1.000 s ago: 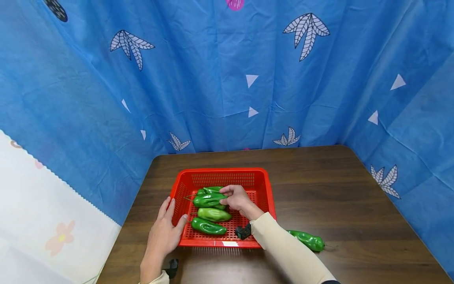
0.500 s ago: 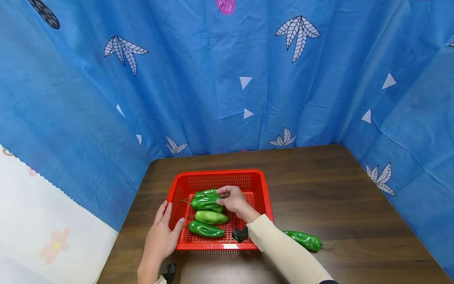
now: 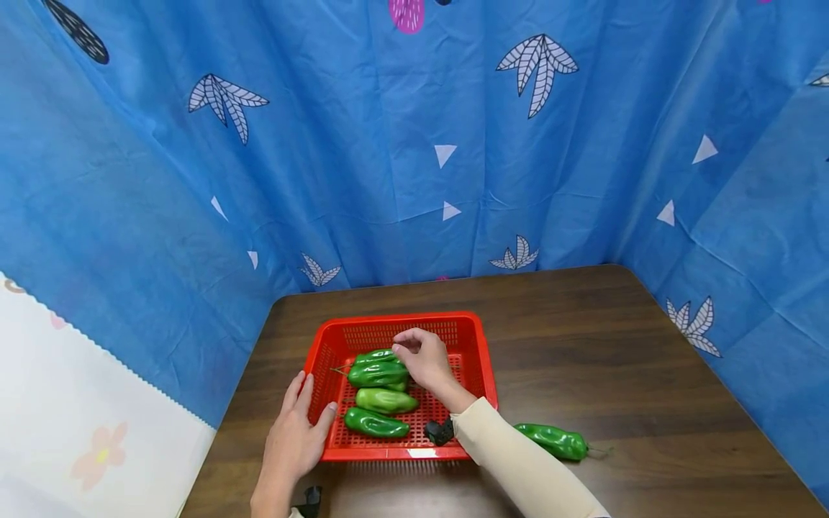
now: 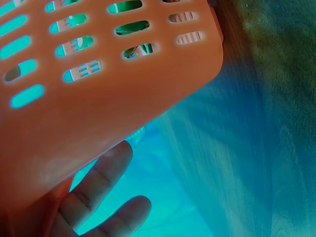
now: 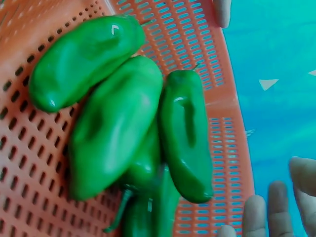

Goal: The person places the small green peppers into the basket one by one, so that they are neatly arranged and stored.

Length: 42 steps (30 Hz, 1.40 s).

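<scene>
A red slotted basket [image 3: 487,374] stands on the table with several green peppers lying side by side in it. Nearest is a dark green pepper [image 3: 377,423], then a paler green pepper [image 3: 387,401], with a glossy dark pepper [image 3: 378,374] behind. Another pepper [image 3: 376,356] lies at the back, partly covered by my right hand [image 3: 424,360]. That hand hovers over the peppers' right ends, thumb and fingers bent with a gap between them and nothing held. My left hand [image 3: 294,428] rests at the basket's left rim, its fingers [image 4: 111,165] extended outside the wall.
One more green pepper [image 3: 553,441] lies on the brown wooden table [image 3: 583,345], right of the basket and beside my right sleeve [image 3: 518,460]. Blue patterned curtains [image 3: 414,144] enclose the back and sides; white cloth [image 3: 84,432] hangs at the left.
My right hand has come up off the dark pepper, its thumb now raised clear. The left hand stays at the rim. The whole head view has shifted slightly.
</scene>
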Each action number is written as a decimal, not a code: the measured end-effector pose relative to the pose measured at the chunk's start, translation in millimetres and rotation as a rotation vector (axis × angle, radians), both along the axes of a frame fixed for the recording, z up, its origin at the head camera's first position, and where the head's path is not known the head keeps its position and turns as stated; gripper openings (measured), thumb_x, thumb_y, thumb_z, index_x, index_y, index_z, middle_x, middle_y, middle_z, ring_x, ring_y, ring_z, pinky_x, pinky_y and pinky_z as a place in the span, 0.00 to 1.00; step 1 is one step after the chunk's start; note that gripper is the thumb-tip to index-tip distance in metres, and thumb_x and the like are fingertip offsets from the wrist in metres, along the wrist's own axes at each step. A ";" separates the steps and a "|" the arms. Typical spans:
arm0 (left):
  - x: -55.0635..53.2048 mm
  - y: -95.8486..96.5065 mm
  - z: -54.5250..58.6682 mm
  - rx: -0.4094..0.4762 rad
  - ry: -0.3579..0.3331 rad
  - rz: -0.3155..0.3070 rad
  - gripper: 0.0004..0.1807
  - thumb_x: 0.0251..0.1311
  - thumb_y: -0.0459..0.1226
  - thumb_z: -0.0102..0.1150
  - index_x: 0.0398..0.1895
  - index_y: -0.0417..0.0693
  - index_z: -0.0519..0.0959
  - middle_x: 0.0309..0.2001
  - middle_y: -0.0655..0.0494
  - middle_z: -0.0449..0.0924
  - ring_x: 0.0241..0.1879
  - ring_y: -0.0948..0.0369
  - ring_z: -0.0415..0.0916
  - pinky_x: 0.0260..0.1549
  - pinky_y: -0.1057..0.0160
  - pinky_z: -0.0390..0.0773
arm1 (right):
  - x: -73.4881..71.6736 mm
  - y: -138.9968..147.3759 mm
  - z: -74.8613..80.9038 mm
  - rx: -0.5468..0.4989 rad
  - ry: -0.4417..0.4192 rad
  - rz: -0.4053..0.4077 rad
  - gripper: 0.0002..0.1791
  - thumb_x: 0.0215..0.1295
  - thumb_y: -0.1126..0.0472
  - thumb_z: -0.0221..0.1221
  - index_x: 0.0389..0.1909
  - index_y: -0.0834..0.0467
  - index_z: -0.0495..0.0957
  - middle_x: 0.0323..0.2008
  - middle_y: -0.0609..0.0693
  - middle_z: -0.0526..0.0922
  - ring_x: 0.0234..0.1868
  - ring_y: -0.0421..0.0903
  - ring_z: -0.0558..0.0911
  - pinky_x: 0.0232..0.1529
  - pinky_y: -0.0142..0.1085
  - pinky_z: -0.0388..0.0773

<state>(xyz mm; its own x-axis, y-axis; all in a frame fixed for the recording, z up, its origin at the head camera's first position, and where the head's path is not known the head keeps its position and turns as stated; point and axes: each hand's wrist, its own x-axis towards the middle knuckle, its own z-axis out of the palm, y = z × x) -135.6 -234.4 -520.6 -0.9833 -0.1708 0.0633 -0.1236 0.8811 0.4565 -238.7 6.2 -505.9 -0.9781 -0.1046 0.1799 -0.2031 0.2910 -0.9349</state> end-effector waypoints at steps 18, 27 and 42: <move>2.3 -1.5 1.3 -0.003 0.018 -0.014 0.44 0.70 0.59 0.49 0.81 0.46 0.51 0.81 0.50 0.44 0.72 0.40 0.63 0.62 0.33 0.69 | 18.8 40.2 50.4 -0.049 0.382 -0.051 0.09 0.69 0.54 0.63 0.48 0.45 0.84 0.41 0.41 0.85 0.38 0.39 0.80 0.37 0.35 0.79; -0.3 -1.7 0.5 -0.004 0.025 -0.024 0.44 0.70 0.58 0.51 0.80 0.45 0.52 0.81 0.49 0.45 0.72 0.40 0.63 0.62 0.33 0.68 | 27.0 84.0 60.6 0.036 0.509 -0.177 0.17 0.67 0.56 0.65 0.56 0.51 0.81 0.50 0.45 0.86 0.50 0.42 0.83 0.51 0.44 0.81; 1.4 -3.5 -0.7 0.001 0.016 -0.039 0.47 0.69 0.65 0.44 0.81 0.46 0.51 0.81 0.49 0.44 0.71 0.39 0.63 0.62 0.32 0.68 | 50.9 154.4 53.1 0.114 0.578 -0.381 0.16 0.64 0.57 0.68 0.53 0.51 0.84 0.48 0.47 0.87 0.49 0.42 0.83 0.54 0.23 0.74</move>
<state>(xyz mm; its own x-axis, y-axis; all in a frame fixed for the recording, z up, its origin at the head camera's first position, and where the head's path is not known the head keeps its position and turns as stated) -134.3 -237.9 -521.3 -0.9881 -0.1324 0.0788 -0.0820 0.8848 0.4588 -187.8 160.5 -452.9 -0.7016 0.1771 0.6902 -0.5226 0.5306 -0.6674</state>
